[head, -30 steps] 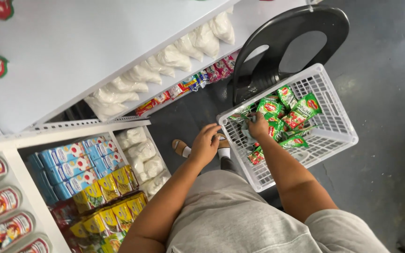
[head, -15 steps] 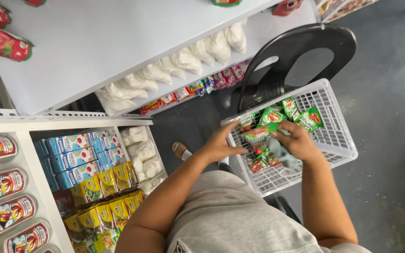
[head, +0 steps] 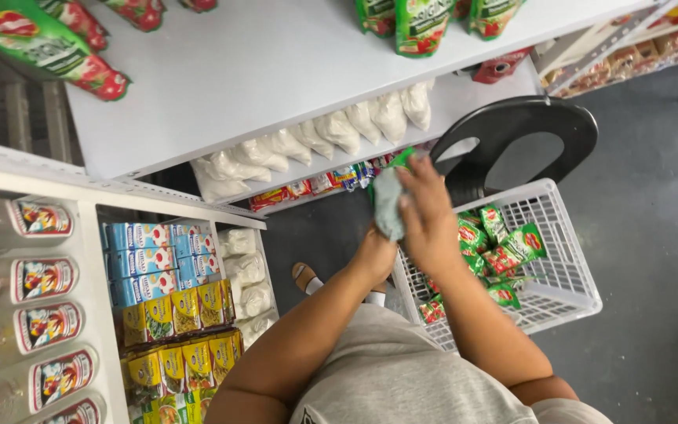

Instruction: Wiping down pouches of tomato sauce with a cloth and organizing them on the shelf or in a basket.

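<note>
The left hand (head: 378, 250) was mostly hidden behind the right hand (head: 427, 216) and the blurred pale cloth (head: 388, 204), the green pouch (head: 403, 159) showed only a corner, and the pouches (head: 421, 23) along the shelf's (head: 276, 71) far edge were cut off by the frame.

both hands (head: 425, 216) and pouch (head: 390, 200) now raised

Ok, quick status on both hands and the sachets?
Both hands raised together, gripping a green sachet. More sachets in white basket. Black chair behind.
</note>
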